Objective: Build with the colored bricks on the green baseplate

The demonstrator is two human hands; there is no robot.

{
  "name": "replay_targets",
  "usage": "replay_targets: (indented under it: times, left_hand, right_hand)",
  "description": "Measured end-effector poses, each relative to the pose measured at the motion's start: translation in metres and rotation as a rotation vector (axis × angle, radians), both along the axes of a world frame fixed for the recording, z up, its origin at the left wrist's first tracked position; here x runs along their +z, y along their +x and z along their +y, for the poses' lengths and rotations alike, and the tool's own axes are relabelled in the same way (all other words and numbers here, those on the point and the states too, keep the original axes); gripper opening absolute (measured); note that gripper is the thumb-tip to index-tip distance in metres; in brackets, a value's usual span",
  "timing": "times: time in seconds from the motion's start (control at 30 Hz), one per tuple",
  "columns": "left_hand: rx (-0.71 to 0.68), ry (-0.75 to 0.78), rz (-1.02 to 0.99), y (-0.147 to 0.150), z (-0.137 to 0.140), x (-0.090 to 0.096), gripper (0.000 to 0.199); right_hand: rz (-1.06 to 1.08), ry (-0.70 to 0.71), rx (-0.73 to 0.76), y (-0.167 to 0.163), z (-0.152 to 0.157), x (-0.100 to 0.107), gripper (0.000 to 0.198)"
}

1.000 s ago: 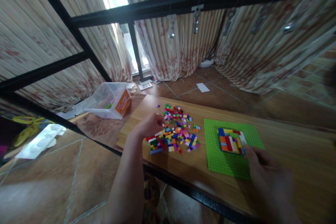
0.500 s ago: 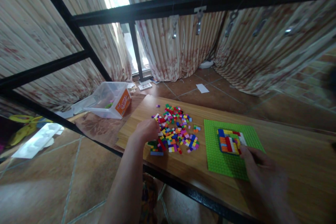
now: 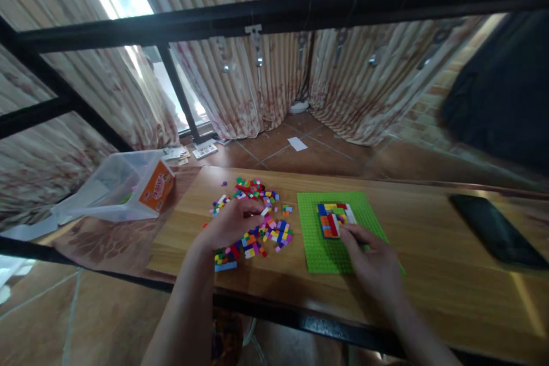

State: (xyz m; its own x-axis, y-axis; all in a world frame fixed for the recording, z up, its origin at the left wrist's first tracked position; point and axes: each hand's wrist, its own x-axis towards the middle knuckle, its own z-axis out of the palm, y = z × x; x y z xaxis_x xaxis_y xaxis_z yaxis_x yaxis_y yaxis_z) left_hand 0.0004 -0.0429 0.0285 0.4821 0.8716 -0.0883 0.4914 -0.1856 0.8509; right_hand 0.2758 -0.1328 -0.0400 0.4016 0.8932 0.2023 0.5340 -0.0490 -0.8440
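Over the heap of small toy bricks [image 3: 253, 239], my left hand [image 3: 234, 222] is pinched, with a small white brick [image 3: 265, 211] at its fingertips. A flat, many-coloured brick build [image 3: 330, 225] lies on the green baseplate [image 3: 319, 260]. My right hand [image 3: 373, 257] grips this build at its near right corner with thumb and fingers, covering part of that edge.
A clear plastic box [image 3: 146, 183] with an orange label stands left of the wooden tabletop [image 3: 266, 291]. A dark phone [image 3: 493, 229] lies at the right. A black metal bar [image 3: 274, 14] crosses beyond the table, before curtains [image 3: 257, 91].
The view has swung right, bringing the phone into sight. My left hand has shifted right across the heap and now shows a white brick at its fingertips. My right hand stays at the build.
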Motion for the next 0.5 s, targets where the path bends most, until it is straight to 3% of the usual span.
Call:
replay_targets:
  times: [0.1, 0.23, 0.33, 0.5]
  left_hand:
    - [0.018, -0.128, -0.171, 0.045, -0.014, -0.012, 0.018]
    - [0.02, -0.437, -0.371, 0.095, -0.033, -0.03, 0.023]
    - [0.026, -0.54, -0.404, 0.111, -0.038, -0.036, 0.021]
    - [0.011, -0.577, -0.385, 0.117, -0.038, -0.036, 0.027]
  right_hand:
    - [-0.044, 0.055, 0.158, -0.015, -0.008, 0.0, 0.033]
    - [-0.158, 0.106, 0.315, -0.026, -0.017, -0.001, 0.04]
    - [-0.188, 0.125, 0.271, -0.021, -0.018, -0.002, 0.036]
    - [-0.207, 0.162, 0.269, -0.009, -0.016, 0.002, 0.028]
